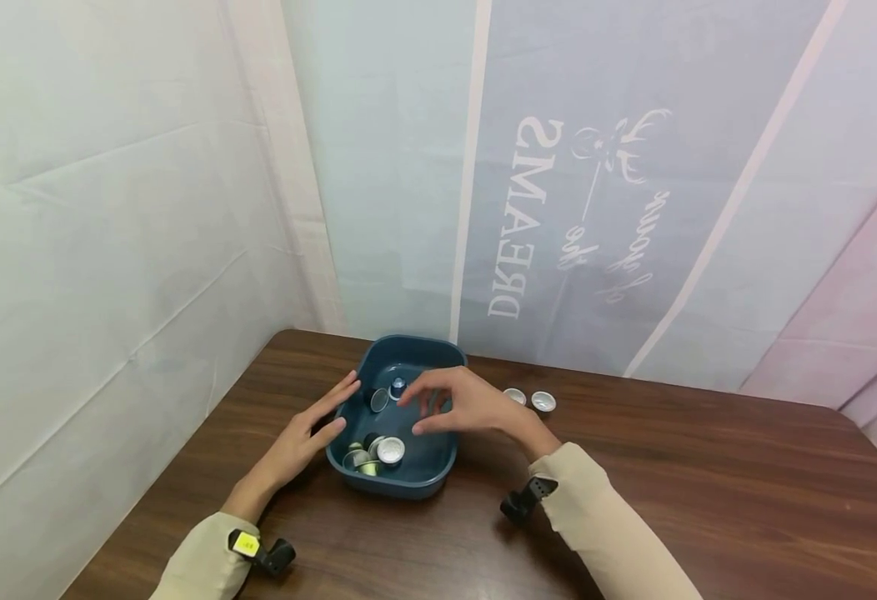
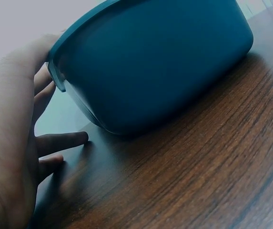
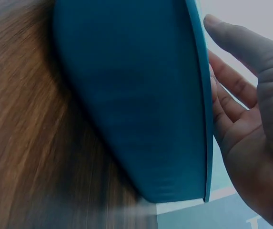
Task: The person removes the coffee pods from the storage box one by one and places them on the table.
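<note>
- Dark-blue plastic basin, rectangular with rounded corners point(image 1: 408, 490): one, on the wood-grain brown table point(image 1: 709, 492). Long axis runs away from the person, far end slightly right; mouth faces up.
- Inside, two groups of small round capsules. Far group: two, a blue metallic capsule point(image 1: 398, 384), narrow end up, and a silver-faced capsule on its side point(image 1: 379, 401).
- Near-left group: at least four, overlapping (exact count hidden), with a white-silver round capsule point(image 1: 390, 451), face up, and a green capsule point(image 1: 368, 469).
- Outside: two silver round capsules point(image 1: 543, 402), beyond the right rim, faces up; the other is partly behind the right wrist.
- Left hand point(image 1: 296, 446): spread wide, fingers straight along the left rim.
- Right hand point(image 1: 468, 404): over the basin, fingers bent, thumb apart, no capsule visible between; fingertip near the blue one (contact: can't tell).
- Edges: far rim near the fabric backdrop point(image 1: 393, 208); tabletop runs widest rightward.
</note>
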The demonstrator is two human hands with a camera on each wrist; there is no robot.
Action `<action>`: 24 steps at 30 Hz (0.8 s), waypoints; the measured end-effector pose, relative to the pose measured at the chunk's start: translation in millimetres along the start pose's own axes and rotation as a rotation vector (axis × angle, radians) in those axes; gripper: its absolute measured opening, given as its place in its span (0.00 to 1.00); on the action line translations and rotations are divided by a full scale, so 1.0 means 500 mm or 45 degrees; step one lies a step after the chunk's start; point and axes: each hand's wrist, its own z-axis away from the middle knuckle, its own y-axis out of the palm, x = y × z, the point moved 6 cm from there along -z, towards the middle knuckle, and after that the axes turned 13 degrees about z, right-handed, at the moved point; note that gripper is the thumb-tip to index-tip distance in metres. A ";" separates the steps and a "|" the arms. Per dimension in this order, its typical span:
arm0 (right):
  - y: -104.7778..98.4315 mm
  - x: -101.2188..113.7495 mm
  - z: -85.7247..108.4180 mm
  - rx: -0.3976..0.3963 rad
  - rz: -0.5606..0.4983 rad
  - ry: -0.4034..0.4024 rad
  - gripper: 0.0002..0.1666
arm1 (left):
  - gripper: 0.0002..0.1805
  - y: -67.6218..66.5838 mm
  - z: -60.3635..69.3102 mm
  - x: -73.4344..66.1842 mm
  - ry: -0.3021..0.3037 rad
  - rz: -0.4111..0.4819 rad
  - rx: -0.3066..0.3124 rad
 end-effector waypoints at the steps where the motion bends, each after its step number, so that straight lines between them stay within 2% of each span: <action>1: 0.003 -0.001 -0.005 0.017 -0.002 -0.017 0.22 | 0.28 0.000 0.000 0.000 -0.003 -0.001 0.001; 6: 0.017 0.001 -0.023 0.090 -0.006 -0.068 0.20 | 0.28 -0.001 0.000 0.010 0.012 0.007 0.011; 11: 0.041 0.006 -0.040 0.166 -0.003 -0.109 0.17 | 0.29 -0.005 0.001 0.053 0.036 0.001 0.015; 15: 0.058 0.006 -0.052 0.263 0.015 -0.094 0.15 | 0.28 -0.009 0.004 0.080 0.040 -0.005 0.021; 20: 0.076 0.012 -0.064 0.398 0.051 -0.123 0.14 | 0.28 -0.009 0.005 0.084 0.040 0.020 0.017; 24: 0.081 0.013 -0.070 0.428 0.111 -0.158 0.13 | 0.29 -0.009 0.000 0.079 0.037 0.015 0.011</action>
